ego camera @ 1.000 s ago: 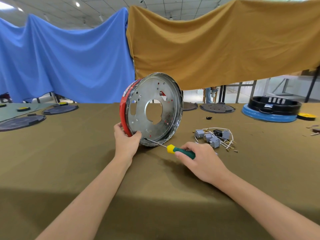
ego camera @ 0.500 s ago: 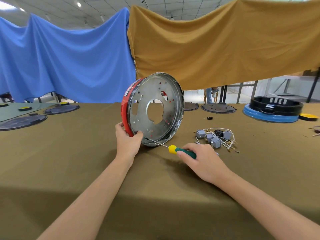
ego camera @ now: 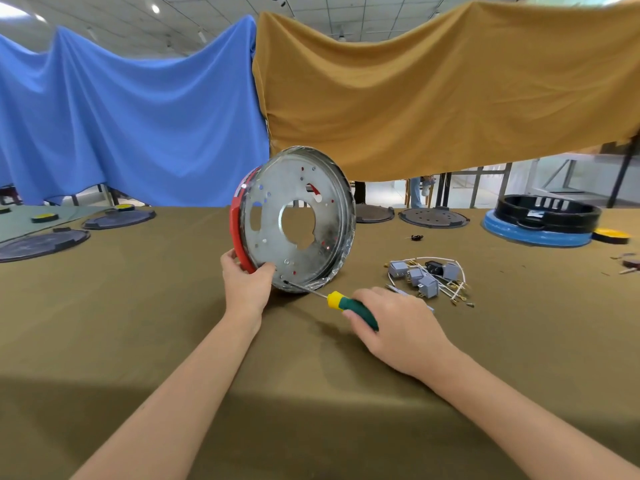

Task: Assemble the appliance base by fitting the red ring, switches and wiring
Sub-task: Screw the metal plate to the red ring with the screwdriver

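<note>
My left hand gripped the upright metal base; my right hand clutched the screwdriver. Its tip could slip off the screw, tipping the base.

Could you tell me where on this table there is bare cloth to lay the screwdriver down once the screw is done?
Bare cloth lies in front of the metal base, between the left hand and right hand and toward the near edge, and left of the base, short of the dark discs. It is crowded right of the base, around the switches and wiring.
</note>
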Available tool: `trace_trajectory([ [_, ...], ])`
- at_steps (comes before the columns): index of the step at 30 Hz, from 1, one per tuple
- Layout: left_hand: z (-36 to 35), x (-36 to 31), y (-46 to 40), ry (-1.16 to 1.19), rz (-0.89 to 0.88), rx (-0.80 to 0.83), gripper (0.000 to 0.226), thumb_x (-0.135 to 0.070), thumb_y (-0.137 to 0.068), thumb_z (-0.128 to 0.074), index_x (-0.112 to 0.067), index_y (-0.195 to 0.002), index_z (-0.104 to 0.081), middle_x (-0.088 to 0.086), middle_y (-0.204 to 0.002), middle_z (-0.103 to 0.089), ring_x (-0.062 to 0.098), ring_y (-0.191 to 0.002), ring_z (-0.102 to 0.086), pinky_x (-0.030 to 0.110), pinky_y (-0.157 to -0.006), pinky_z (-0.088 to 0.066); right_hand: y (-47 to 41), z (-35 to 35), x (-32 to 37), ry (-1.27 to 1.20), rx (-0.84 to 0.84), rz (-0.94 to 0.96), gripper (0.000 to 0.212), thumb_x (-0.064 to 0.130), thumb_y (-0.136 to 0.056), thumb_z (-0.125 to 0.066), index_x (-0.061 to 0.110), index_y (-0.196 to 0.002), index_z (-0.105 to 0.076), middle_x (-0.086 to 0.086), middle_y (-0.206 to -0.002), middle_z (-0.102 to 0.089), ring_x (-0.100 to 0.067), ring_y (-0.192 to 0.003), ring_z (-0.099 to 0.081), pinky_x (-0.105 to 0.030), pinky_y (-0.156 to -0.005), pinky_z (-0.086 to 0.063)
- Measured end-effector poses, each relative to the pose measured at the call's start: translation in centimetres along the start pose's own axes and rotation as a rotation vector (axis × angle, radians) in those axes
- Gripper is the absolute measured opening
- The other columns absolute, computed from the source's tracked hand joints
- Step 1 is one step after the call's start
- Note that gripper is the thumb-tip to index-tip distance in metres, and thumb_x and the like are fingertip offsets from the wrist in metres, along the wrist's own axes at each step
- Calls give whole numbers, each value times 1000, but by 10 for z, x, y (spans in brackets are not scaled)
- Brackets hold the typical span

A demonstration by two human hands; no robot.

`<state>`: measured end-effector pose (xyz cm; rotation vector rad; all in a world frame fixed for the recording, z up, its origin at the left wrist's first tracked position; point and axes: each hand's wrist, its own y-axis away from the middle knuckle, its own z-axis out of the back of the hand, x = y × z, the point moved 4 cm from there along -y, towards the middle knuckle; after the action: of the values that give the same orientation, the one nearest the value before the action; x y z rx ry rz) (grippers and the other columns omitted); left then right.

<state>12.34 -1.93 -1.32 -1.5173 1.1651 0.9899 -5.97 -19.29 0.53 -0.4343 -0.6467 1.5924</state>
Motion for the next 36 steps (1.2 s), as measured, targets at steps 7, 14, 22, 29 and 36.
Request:
trace_trajectory([
  [7, 1, -2, 4, 292, 191, 70, 40, -1, -90, -64, -12, -126, -50, 6, -118, -65, 24, -103, -69, 32, -63, -62, -4, 6, -41, -566, -186, -499, 31, 37, -97, -56, 6, -92, -58, -6, -75, -52, -15, -68, -46, -34, -65, -35],
  [14, -11, -5, 13, 257, 238, 295, 26, -7, -92, -64, -12, -117, -65, 12, -115, -72, 27, -95, -73, 36, -65, -61, -8, -6, -52, -897, -263, -681, 40, 45, -82, -76, 15, -100, -58, -9, -91, -68, -22, -68, -71, -49, -60, -60],
  [22, -26, -2, 26, 147, 135, 630, 72, -3, -73, -78, -19, -136, -49, 6, -125, -70, 26, -112, -68, 37, -84, -60, -6, -13, -66, -1134, -372, -768, 30, 3, -82, -76, 15, -104, -60, -6, -100, -72, -21, -74, -74, -29, -58, -59],
  [29, -23, -2, 26, 105, 84, 633, 64, 9, -87, -65, -20, -141, -45, 7, -128, -68, 25, -113, -68, 37, -80, -60, -7, -14, -63, -1238, -318, -778, 33, 0, -85, -72, 9, -113, -59, -11, -105, -72, -26, -83, -74, -32, -59, -60],
  [36, -23, -5, 28, 191, 164, 508, 50, 7, -91, -60, -15, -134, -48, 10, -125, -67, 26, -105, -70, 32, -72, -60, -8, -17, -65, -1322, -285, -793, 28, 1, -88, -69, 9, -113, -62, -9, -102, -74, -26, -78, -75, -31, -59, -60],
])
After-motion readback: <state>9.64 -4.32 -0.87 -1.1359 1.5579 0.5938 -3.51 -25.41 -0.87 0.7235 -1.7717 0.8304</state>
